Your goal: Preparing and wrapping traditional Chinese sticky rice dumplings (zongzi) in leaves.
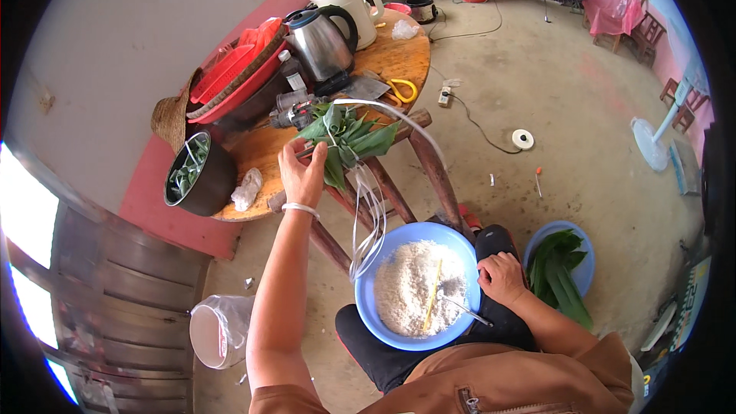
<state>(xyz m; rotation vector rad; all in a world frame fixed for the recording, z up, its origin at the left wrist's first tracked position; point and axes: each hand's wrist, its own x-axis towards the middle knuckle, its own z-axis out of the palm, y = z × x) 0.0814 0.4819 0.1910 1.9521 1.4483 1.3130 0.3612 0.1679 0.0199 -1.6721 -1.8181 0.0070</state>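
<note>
My left hand (303, 172) is raised at the table edge, its thumb and fingers closed at the side of a bundle of green leaves (349, 136) bound with white string. What exactly lies between the fingertips is partly hidden. Loose white strings (369, 222) hang from the bundle toward a blue basin (366, 310). The basin sits at my lap, filled with white rice (402, 284); a yellow stick (432, 299) and a metal spoon (468, 312) rest in it. Over my knee, beside the basin's right rim, my right hand (502, 277) has curled fingers; their inside is hidden.
On the wooden table (264, 149) stand a steel kettle (318, 42), red baskets (226, 73), yellow-handled scissors (402, 90) and a dark pot (218, 184) with green packets. A second blue basin (586, 249) holds long leaves (556, 272) at right. A lined bin (207, 337) is lower left; a cord (491, 134) crosses the floor.
</note>
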